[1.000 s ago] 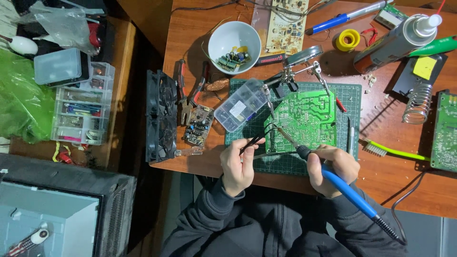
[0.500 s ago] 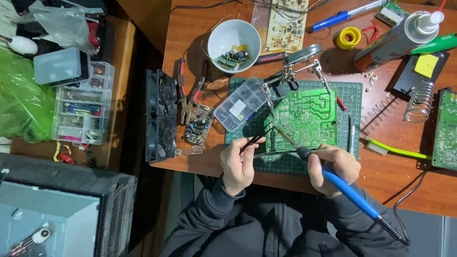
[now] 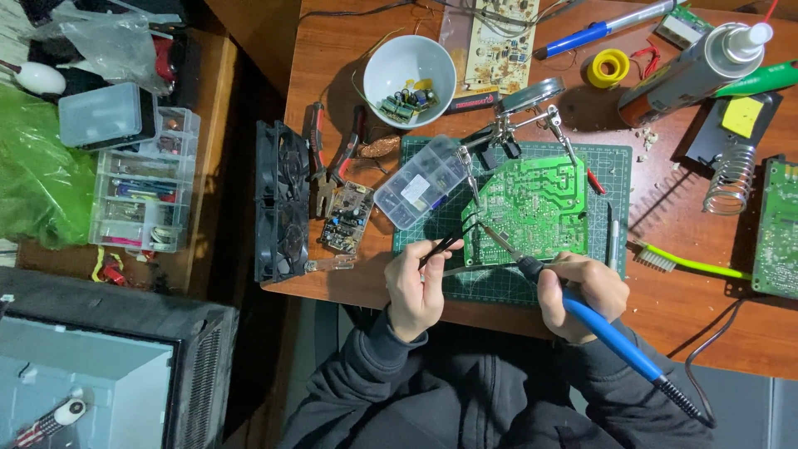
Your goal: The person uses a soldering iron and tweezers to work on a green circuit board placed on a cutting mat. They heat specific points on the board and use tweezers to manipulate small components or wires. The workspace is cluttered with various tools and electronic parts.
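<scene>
Hands unmoved: soldering iron (image 3: 582, 312), tweezers (image 3: 445, 244) meet at circuit board (image 3: 532, 208) edge.

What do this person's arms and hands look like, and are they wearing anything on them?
Both arms are covered by the long sleeves of a dark grey hooded sweatshirt, with ribbed cuffs ending at the wrists. The left hand and the right hand are bare: no gloves. No rings, watch or wrist strap can be made out.

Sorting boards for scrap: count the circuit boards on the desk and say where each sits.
4. A green board on the cutting mat under the hands, a small one beside the pliers, a beige one at the far edge, a green one at the right edge. Others may be hidden.
</scene>
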